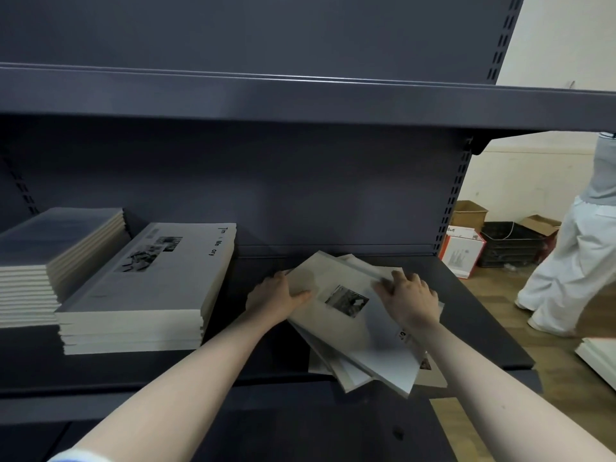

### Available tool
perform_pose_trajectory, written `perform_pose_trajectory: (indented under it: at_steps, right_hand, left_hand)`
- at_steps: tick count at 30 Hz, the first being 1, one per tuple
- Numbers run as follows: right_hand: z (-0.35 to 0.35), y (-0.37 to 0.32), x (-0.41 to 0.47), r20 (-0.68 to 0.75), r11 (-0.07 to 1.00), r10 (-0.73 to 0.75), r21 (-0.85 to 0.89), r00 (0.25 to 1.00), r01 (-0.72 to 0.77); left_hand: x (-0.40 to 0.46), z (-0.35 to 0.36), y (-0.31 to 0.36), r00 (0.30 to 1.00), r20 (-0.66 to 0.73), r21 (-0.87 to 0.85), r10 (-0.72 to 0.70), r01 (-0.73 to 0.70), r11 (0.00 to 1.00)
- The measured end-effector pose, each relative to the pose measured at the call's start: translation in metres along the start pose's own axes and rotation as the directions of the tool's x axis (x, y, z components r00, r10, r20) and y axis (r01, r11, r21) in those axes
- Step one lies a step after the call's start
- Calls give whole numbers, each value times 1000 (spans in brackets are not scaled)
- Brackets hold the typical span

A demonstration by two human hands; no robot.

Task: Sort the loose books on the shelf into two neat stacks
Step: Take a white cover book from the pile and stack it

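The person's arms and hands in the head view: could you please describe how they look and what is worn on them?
Both forearms are bare. The left hand and right hand wear no gloves; no rings or watch are visible. A white sleeve edge with a blue stripe shows at the left arm's lower end.

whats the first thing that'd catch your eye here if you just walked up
Probably the messy fan of loose books at the right end of the dark shelf, some jutting over its front edge, with the left hand and right hand both on the top one. Next, the two tidy stacks at the left: a grey-covered stack and a darker stack behind it.
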State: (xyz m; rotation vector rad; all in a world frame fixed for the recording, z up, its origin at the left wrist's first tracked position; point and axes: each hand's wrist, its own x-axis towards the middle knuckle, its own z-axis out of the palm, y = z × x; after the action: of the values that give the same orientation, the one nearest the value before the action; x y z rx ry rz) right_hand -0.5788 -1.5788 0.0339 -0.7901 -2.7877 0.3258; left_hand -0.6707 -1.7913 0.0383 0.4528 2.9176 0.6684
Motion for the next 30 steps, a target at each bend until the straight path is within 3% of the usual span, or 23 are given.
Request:
perform_pose_trajectory:
  at_steps: [4,7,14,21,26,30]
  right_hand:
    - [-1,0,-2,-21,1000,24,-11,999,-24]
    - [-3,-1,-3,-17,999,39,-16,999,-39]
    - [-5,-9,-8,-16,999,47,-12,999,-47]
    - [-11,-20,-16,6,999,44,31,999,-45]
    - [-18,-33,-18,36,962,38,268,999,-46]
    - [-26,-44,-22,33,845,48,532,998,-58]
  left_hand:
    - [3,-9,4,998,-56,103,11,-5,995]
    - [3,-17,7,997,-73,77,-4,9,997]
    - [1,-42,-8,998,55,-210,12,0,978]
    - [-16,-77,-15,979,98,-640,178,-75,764]
    - [-30,-102,-33,981,18,-729,191,-118,675]
    - [-40,-117,-50,988,-31,-775,153,-120,620]
